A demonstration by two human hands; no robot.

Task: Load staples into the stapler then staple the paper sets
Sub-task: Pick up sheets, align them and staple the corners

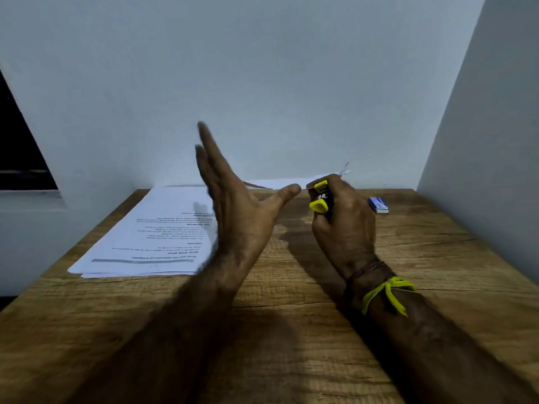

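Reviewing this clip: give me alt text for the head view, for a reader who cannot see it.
The right hand grips a yellow stapler above a wooden table; the left hand is raised, fingers straight. Printed paper sets lie at left, a small staple box at right.

One stapler, one staple box, two paper piles (far one half hidden).

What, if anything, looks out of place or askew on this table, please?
The paper stack is fanned unevenly and lies skewed to the table edge. A second paper at the wall has a curled corner. Nothing is spilled.
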